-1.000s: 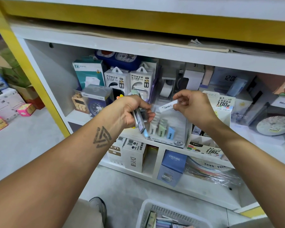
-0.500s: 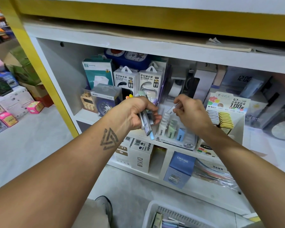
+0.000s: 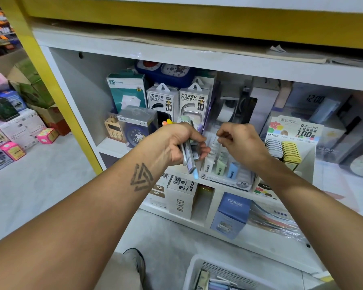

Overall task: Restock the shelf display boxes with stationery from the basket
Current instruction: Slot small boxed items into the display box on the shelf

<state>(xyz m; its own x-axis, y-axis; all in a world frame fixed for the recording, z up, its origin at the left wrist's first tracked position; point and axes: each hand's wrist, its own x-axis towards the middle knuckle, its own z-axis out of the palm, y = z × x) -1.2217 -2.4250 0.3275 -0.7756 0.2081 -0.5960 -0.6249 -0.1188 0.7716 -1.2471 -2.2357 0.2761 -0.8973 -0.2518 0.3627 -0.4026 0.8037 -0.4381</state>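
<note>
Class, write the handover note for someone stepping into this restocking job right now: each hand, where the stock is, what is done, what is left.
Left hand: grips a bundle of lead cases.
Right hand: fingers curled at the top of the display box, over its white row; whether it holds a case cannot be told.
Done: white, green and blue rows are partly filled.
Left: slot in the bundle, then fetch more from the basket on the floor.

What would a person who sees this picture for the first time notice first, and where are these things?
The eye goes first to the two bare arms reaching to the middle shelf: the left hand grips a bundle of small packs, and the right hand reaches into the clear display box, which holds white, green and blue packs. Next come the two power bank boxes behind the hands and the white basket on the floor below.
</note>
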